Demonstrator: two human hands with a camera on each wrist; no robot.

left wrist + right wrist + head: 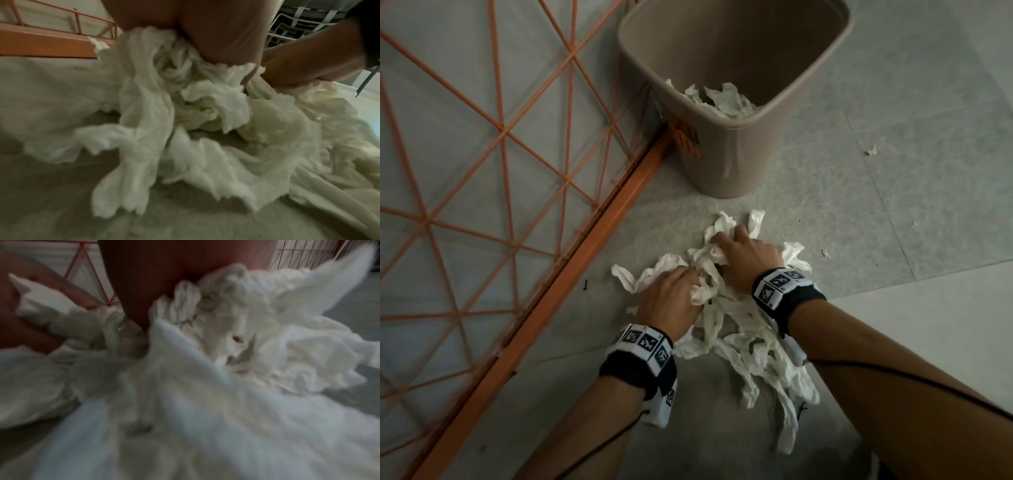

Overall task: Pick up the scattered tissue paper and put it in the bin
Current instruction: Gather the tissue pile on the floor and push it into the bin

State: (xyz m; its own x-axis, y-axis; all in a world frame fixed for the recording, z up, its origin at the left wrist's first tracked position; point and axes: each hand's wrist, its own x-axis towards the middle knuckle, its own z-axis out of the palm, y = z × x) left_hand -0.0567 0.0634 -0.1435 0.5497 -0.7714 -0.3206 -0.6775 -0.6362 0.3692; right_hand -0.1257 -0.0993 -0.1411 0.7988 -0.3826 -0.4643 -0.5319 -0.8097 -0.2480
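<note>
A heap of white tissue paper [739,329] lies on the grey floor in front of a beige bin [722,144]. More crumpled tissue [722,99] sits inside the bin. My left hand [671,298] digs into the left side of the heap, fingers curled into the strips. On the far side my right hand [746,253] grips a bunch of tissue. In the left wrist view the tissue paper [185,113] bunches under my palm. The right wrist view is blurred, filled with tissue paper [226,369].
An orange wire rack [500,154] with a solid orange bar runs diagonally along the left, close to the bin. Small tissue scraps [872,150] lie on the floor tiles to the right of the bin.
</note>
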